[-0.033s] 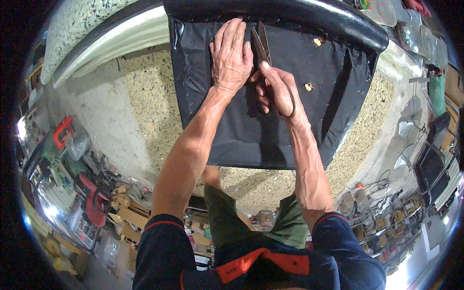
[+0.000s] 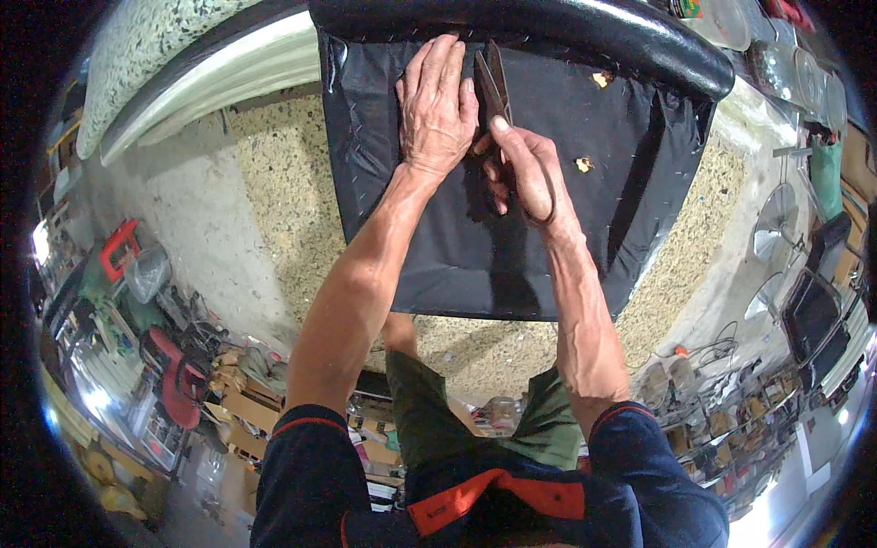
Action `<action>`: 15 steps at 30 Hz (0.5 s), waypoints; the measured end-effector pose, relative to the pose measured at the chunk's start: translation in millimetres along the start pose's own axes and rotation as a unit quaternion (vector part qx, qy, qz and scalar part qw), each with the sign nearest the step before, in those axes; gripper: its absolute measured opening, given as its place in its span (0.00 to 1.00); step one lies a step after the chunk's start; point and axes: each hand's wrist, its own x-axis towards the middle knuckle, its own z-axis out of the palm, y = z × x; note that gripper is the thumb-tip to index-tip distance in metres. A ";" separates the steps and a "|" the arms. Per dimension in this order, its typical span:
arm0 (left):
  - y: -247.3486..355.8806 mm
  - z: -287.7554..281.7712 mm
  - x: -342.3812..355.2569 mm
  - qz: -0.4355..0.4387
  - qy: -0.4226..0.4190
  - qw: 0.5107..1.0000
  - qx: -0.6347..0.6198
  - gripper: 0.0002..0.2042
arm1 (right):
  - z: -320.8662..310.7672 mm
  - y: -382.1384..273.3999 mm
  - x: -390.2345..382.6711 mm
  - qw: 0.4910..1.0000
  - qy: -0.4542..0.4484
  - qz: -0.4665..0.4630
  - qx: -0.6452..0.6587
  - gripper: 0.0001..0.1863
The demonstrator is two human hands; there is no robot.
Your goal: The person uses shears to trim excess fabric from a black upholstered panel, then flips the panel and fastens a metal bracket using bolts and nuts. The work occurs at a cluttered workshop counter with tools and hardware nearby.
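Note:
A black upholstered piece [image 2: 429, 283] lies beneath both hands, its fabric stapled along the edges and a padded black roll [image 2: 603, 27] across its top. My left hand [image 2: 437, 114] rests flat on the fabric just below the roll, fingers stretched out, holding nothing. My right hand [image 2: 525, 173] grips dark metal scissors [image 2: 493, 82], whose narrowly parted blades point toward the roll, just right of my left fingertips. Two small pale yellow bits, one upper [image 2: 601, 79] and one lower [image 2: 584, 164], sit on the fabric to the right.
A speckled surface [image 2: 681, 242] borders the black piece. Plastic containers [image 2: 795, 68] stand at upper right, a black object with a metal frame [image 2: 813, 315] at right. A red tool [image 2: 119, 248], cardboard boxes [image 2: 247, 411] and other clutter fill the left and lower edges.

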 end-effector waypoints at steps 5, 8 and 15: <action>-7.2 3.3 5.3 0.001 0.015 1.000 -0.003 0.22 | 7.7 -5.5 2.7 0.999 0.007 0.025 0.021 0.27; -6.5 3.6 3.7 0.003 0.017 1.000 0.004 0.22 | -5.1 -6.6 1.7 0.993 -0.050 0.039 0.098 0.30; -8.3 5.3 0.1 0.013 0.027 1.000 -0.002 0.20 | -3.3 -13.4 1.9 0.999 -0.018 0.030 0.033 0.30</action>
